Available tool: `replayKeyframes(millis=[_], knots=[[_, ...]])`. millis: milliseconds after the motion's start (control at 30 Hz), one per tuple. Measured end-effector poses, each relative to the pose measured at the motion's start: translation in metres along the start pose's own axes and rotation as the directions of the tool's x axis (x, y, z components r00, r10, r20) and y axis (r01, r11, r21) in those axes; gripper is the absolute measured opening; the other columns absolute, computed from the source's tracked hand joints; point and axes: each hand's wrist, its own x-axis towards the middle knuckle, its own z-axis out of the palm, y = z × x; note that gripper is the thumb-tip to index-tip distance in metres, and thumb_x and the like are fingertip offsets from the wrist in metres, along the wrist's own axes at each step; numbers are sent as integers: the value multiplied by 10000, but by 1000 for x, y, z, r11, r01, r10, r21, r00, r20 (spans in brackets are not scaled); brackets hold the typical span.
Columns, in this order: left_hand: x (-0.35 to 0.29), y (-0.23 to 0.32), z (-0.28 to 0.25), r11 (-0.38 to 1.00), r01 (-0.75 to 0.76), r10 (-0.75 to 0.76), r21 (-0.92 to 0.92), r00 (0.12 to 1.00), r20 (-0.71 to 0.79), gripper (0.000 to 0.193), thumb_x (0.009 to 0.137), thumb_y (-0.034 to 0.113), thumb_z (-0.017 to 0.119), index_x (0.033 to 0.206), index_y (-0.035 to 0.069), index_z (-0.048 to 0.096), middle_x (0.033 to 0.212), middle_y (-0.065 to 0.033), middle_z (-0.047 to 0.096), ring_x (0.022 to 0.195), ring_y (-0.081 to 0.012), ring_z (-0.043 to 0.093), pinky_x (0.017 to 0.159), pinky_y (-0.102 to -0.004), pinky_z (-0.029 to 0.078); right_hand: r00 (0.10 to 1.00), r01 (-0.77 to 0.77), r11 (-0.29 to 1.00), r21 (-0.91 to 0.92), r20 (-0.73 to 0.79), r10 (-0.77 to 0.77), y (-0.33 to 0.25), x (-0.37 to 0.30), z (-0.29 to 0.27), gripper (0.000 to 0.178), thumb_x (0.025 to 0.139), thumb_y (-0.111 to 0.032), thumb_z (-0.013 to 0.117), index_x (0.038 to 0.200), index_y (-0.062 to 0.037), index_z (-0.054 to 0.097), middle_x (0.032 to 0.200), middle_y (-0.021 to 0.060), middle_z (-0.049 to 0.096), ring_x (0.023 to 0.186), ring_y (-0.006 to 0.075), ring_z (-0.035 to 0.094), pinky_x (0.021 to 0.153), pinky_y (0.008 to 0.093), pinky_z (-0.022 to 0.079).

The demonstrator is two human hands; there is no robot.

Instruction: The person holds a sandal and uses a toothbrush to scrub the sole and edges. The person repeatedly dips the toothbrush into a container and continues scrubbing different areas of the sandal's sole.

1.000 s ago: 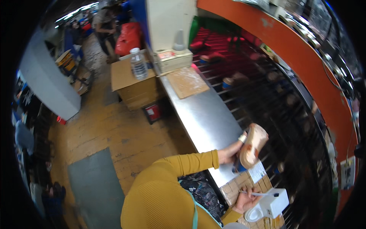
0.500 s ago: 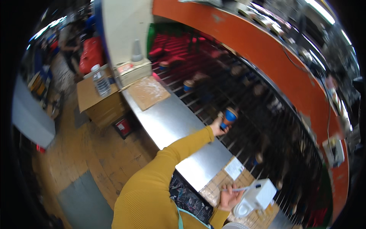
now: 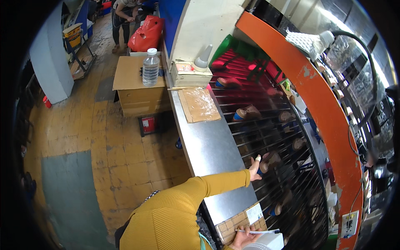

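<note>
My left hand (image 3: 255,169), in a mustard sleeve, reaches over the rack of dark bars (image 3: 246,141). Its fingers are spread beside a small brown shoe with a blue heel (image 3: 264,166); whether they touch it I cannot tell. A pale wrap covers one fingertip. Low in the picture my right hand (image 3: 244,238) is closed on a thin white stick-like tool (image 3: 255,230), next to a white container (image 3: 271,241). Several similar shoes stand on the bars, among them one farther off (image 3: 240,114) and one nearer (image 3: 276,209).
A metal ledge (image 3: 200,146) runs along the rack, with a cardboard sheet (image 3: 200,106) and a cream box (image 3: 190,76) at its far end. A water bottle (image 3: 151,68) stands on a carton (image 3: 137,98). An orange frame (image 3: 308,75) arches over the rack. Another person (image 3: 125,14) stands far off.
My left hand has let go of the brown and blue shoe, which it held above the rack before. The view has turned and is sharper. My right hand keeps the stick-like tool.
</note>
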Motion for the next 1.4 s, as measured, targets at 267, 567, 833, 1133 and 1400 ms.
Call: replayKeyframes(millis=[267,567,833,1133,1400], knots=[[-40,-24,-30,918,135,-254,372,921,294,653,875,626,539,1248,90,522,1159,-169,629,937,-290,664,836,-397,533,763,-36,26,-999,-44,-645,-49,120,70,489,929,-522,560,959,-36,599,880,84,582,816,255,541,769,406,419],[-78,-26,-28,659,151,-640,737,627,444,599,874,586,586,1205,88,560,1145,-212,630,948,-337,667,819,-431,510,771,-514,-526,-677,-97,-629,-53,209,46,543,802,-508,702,1028,-24,601,1004,193,667,984,374,626,857,503,465],[-64,-31,-34,654,95,-677,751,517,524,546,891,555,578,1222,121,557,1146,-232,620,943,-370,670,807,-461,527,809,-417,-461,-783,-89,-581,-77,220,24,621,672,-374,827,1015,104,627,1050,283,662,989,420,631,860,439,489],[-63,-36,-38,672,110,-665,733,526,531,638,858,577,613,1317,153,482,1218,-240,573,976,-376,657,830,-473,521,623,-397,-209,-894,-95,-777,-104,163,90,909,742,-627,678,1352,10,461,1053,180,665,933,320,623,854,430,491],[-60,-44,-43,580,201,-782,789,410,470,683,848,569,650,1369,179,445,1319,-279,507,1110,-413,598,840,-545,523,584,-124,-292,-948,168,-794,-92,85,35,753,891,-382,633,1511,-103,310,738,109,687,606,186,609,578,351,505]])
